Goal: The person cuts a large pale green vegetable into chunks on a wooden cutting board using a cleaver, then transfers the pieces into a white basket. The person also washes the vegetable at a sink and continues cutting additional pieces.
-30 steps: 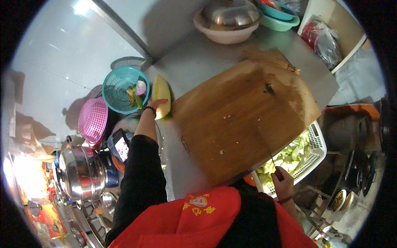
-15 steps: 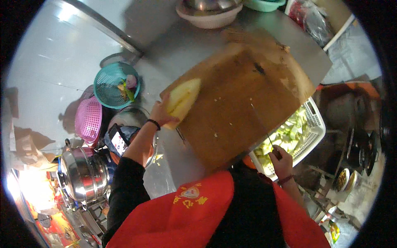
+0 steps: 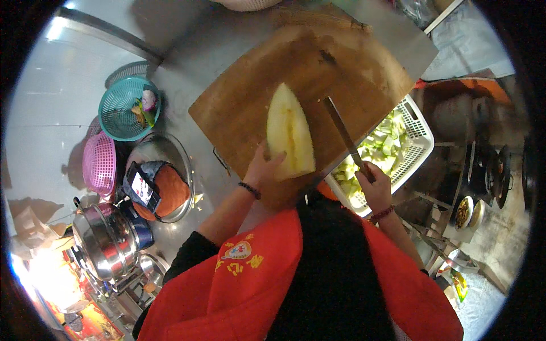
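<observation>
1. Steel counter (image 3: 187, 51) spreads grey and bare toward my upper left, with a wooden cutting board (image 3: 250, 108) lying askew across its middle.
2. On the board lies a pale yellow melon wedge (image 3: 290, 133), cut face up, its point aimed away from me.
3. My left hand (image 3: 264, 166) rests against the wedge's near left side, fingers spread loosely along it, not wrapped around.
4. My right hand (image 3: 376, 184) is closed tight on the handle of a knife (image 3: 343, 133); its blade slants up over the board, just right of the wedge and apart from it.
5. Beyond the board's right edge sits a white slotted basket (image 3: 418, 133) of green cut pieces, right under my knife hand.
6. Left of the board stand a teal basket (image 3: 114, 116), a pink basket (image 3: 96, 165), a steel bowl (image 3: 185, 165) and a steel pot (image 3: 105, 241).
7. Open counter remains along the board's upper left edge.
</observation>
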Demonstrator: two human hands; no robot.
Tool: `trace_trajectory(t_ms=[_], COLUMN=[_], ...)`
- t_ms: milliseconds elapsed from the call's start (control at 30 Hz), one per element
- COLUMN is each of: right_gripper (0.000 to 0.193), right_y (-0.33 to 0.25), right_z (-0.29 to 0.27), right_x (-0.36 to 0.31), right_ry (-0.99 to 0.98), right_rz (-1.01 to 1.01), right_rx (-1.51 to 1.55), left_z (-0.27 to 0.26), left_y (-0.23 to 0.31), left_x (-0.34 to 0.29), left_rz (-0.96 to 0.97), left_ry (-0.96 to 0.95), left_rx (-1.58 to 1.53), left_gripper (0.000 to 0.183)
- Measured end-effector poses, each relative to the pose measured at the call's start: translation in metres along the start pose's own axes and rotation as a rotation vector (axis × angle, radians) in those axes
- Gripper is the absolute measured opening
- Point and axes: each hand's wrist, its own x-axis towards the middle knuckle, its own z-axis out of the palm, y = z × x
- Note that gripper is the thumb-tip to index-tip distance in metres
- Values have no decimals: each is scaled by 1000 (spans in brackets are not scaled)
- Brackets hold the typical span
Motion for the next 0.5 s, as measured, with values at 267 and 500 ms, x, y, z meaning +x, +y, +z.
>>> trace_trajectory(t_ms=[267,500], right_gripper=[33,34], right_y=[9,15], right_z=[1,1], right_x=[-5,-7], right_ry=[1,23], right_rz=[1,-39], right_rx=[24,41], left_z=[-39,-29], left_y=[74,94], left_x=[12,26], left_rz=[1061,502], left_ry=[39,-349], left_rx=[1261,1283], left_gripper=[74,90])
